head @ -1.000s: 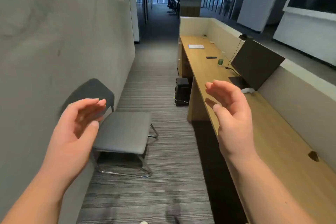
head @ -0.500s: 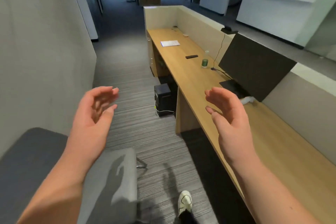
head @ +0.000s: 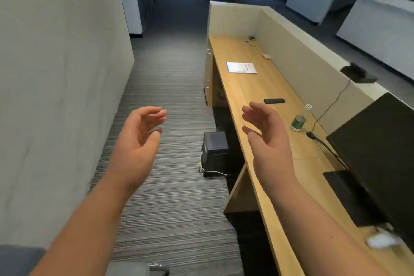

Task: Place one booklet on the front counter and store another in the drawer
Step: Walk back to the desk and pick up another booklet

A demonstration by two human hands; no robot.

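Note:
A white booklet with a blue edge [head: 241, 67] lies flat on the long wooden desk [head: 246, 94], well ahead of me. Under the desk's far end stands a drawer unit [head: 208, 74] with its drawers closed. My left hand [head: 140, 139] is raised over the carpet, empty, fingers loosely curled and apart. My right hand [head: 266, 134] hovers above the desk's near edge, also empty with spread fingers. Both hands are far short of the booklet. A raised front counter ledge [head: 331, 54] tops the partition behind the desk.
On the desk lie a black remote-like bar [head: 274, 101], a green-labelled bottle [head: 298, 122], a dark monitor [head: 378, 154] with cable, and a crumpled white object [head: 380, 241]. A black box [head: 215, 152] sits on the floor under the desk. A wall runs along the left; a grey chair [head: 20, 260] is behind.
I have moved forward along the aisle; the chair has slipped behind, and the booklet and desk items appear nearer. Both hands stay raised and empty.

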